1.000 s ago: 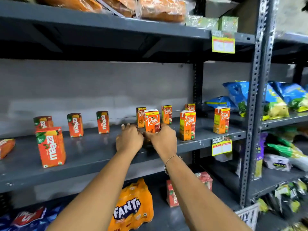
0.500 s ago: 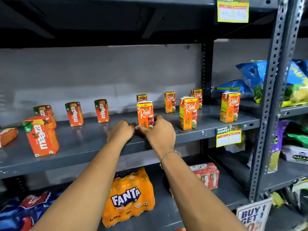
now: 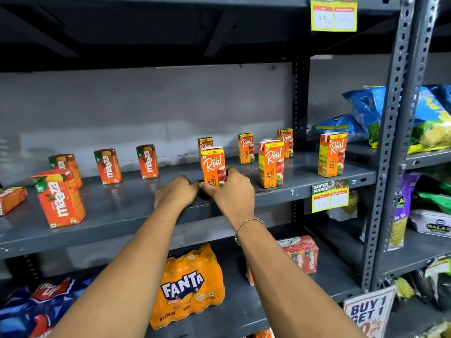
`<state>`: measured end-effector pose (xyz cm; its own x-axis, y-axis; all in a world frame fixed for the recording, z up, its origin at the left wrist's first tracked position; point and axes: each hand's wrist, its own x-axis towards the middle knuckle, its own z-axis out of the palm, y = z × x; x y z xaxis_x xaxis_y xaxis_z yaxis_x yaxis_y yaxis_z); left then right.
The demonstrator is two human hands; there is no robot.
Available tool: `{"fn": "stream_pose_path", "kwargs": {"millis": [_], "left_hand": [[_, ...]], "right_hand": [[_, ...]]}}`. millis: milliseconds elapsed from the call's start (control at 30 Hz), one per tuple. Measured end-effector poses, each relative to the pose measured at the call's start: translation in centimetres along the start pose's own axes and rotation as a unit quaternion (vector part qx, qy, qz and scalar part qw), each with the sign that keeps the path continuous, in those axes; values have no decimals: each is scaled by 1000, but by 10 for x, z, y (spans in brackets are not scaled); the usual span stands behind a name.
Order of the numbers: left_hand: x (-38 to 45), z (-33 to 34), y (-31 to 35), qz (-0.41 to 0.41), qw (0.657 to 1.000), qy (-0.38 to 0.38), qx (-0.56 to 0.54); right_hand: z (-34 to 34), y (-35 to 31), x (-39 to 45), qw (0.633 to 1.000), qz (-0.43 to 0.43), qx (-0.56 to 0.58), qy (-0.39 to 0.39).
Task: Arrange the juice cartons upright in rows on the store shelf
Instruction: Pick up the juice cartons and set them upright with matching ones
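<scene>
An orange Real apple carton (image 3: 212, 162) stands upright near the front middle of the grey shelf (image 3: 136, 215). My right hand (image 3: 231, 191) wraps its lower right side. My left hand (image 3: 176, 194) rests curled on the shelf just left of its base, fingertips touching the right hand. Several more Real cartons stand upright: one (image 3: 271, 163) to the right, one (image 3: 331, 154) far right, others (image 3: 246, 148) along the back. Maaza cartons (image 3: 59, 198) stand upright at the left; one (image 3: 11, 199) lies on its side at the left edge.
An upright steel post (image 3: 390, 152) bounds the shelf on the right, with snack bags (image 3: 429, 118) beyond it. A price tag (image 3: 330, 195) hangs from the shelf lip. Below sit a Fanta pack (image 3: 188, 286) and a wrapped Maaza pack (image 3: 302, 254).
The view has dropped and drawn a little closer to the shelf. Both hands stay at the front Real carton, which has shifted slightly toward the shelf's front edge.
</scene>
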<state>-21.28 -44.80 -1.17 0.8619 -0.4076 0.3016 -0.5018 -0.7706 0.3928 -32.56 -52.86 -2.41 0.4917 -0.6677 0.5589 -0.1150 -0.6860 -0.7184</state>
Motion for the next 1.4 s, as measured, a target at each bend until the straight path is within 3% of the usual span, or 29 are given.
{"fn": "stream_pose_path", "kwargs": {"millis": [1400], "left_hand": [[-8, -3, 6, 3, 1000, 5, 2]], "right_hand": [[-4, 2, -1, 1000, 5, 13, -16]]}}
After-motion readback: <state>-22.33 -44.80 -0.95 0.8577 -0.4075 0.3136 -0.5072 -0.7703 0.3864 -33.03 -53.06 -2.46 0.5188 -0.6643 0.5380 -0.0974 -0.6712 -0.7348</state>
